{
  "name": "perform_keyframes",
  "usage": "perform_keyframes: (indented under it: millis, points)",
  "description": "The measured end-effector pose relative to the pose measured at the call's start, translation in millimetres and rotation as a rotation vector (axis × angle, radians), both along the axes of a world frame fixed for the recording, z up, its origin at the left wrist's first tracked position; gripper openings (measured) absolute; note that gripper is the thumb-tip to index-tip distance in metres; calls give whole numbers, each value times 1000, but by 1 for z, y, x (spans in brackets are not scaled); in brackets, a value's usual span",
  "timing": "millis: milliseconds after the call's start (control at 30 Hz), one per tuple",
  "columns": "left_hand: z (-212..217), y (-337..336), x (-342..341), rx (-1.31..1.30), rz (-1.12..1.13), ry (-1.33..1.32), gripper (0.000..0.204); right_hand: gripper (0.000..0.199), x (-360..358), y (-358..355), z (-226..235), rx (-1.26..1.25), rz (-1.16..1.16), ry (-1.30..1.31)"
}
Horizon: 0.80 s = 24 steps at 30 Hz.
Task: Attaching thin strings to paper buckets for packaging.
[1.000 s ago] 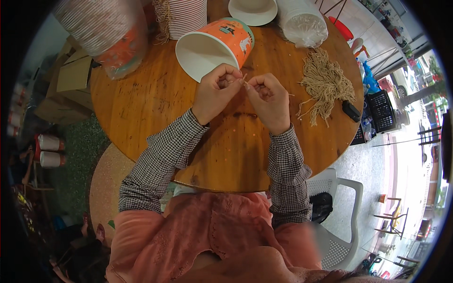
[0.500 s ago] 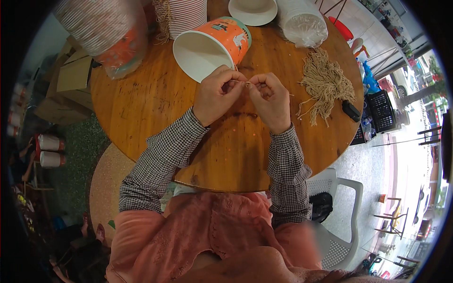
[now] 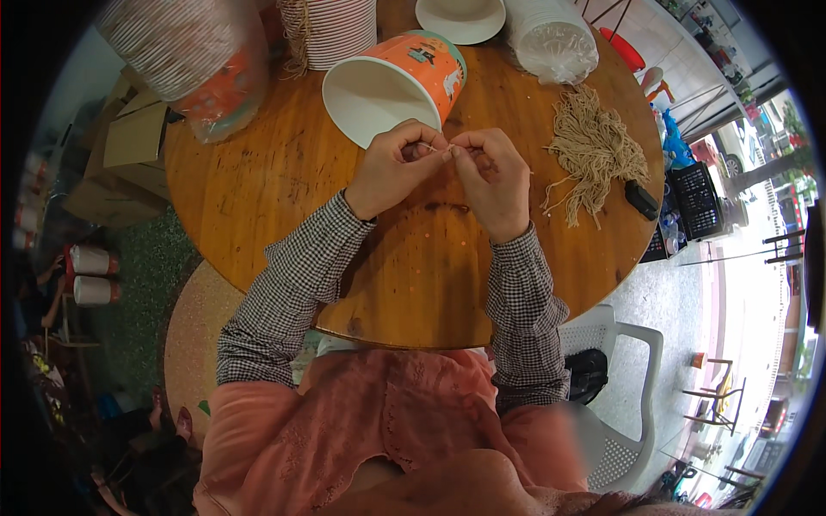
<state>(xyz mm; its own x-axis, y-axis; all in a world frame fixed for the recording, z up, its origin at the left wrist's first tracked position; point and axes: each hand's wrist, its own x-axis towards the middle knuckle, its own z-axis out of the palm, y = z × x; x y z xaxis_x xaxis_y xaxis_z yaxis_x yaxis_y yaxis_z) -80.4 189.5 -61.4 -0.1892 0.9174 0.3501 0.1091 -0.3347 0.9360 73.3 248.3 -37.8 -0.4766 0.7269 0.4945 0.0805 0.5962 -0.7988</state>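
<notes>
1. At the far left, a pair of white tubs (image 3: 92, 277) lay low down, and nearer the table a brown cardboard box (image 3: 133, 142) sat with its flaps spread.
2. A stack of cups in clear plastic (image 3: 185, 64), partly orange, leaned at the upper left edge of a round wooden table (image 3: 249, 189).
3. Right of it on the table rose a stack of white-rimmed tubs (image 3: 335, 34), with tan strands (image 3: 297, 39) hanging down its left side.
4. An orange paper bucket (image 3: 422, 69) with a pale green base band lay on its side just beyond the hands, its white mouth turned toward the person and to the left.
5. The left hand (image 3: 391, 172) was curled, thumb and forefinger pinched together on a short length of thin cord (image 3: 450, 150).
6. The right hand (image 3: 497, 185) met it fingertip to fingertip, pinching the same cord — so thin, and so covered by fingers, that any knot could not be made out.
7. Behind, at the table's far side, were a white bowl (image 3: 462, 24) and a plastic-wrapped white stack (image 3: 555, 47).
8. To the right lay a loose bundle of tan twine (image 3: 595, 142), a small black object (image 3: 641, 200) beside its lower end.
9. Beyond the table's right edge stood a white plastic chair (image 3: 645, 378) and a black crate (image 3: 695, 202).
</notes>
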Motion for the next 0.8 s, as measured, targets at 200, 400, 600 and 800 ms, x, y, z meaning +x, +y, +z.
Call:
perform_keyframes:
  millis: [200, 400, 600, 800]
  points:
    - [4, -2, -1, -3, -12, -89, 8, 8, 1, -2, 2, 15, -13, -31]
    - [3, -3, -8, -144, -227, -418, 11, 8, -2, -3, -2, 49, 7, -35]
    - [-3, 0, -14, -147, -302, -444, 12, 7, -4, -2, -8, -90, 64, 18]
    - [-2, -1, -2, -161, -242, -590, 15, 8, -6, 1, -7, -529, 180, 201]
